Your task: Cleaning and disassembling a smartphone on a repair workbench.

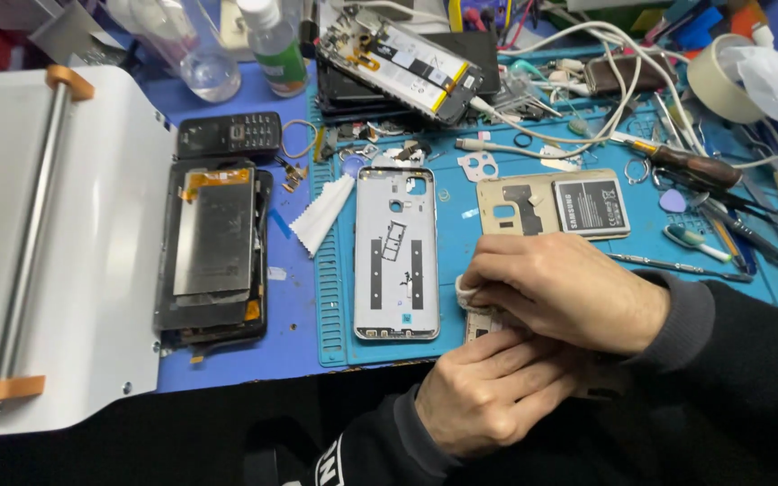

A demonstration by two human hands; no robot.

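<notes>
- head view: right hand [562, 290] lies over a gold phone part [483, 322] at the near edge of the blue mat [461, 225], its grip closed on a small white cloth [464, 292].
- left hand [488, 391] pinches the same part from below, fingers [497, 346] curled on it.
- the part is mostly hidden between both hands.
- a silver back cover [396, 252] lies just left; a gold frame with battery [553, 205] lies beyond.

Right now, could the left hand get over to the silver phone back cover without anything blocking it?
Probably yes: the left hand lies just right of the silver back cover, with only bare blue mat between them, though it is busy holding a small part.
</notes>
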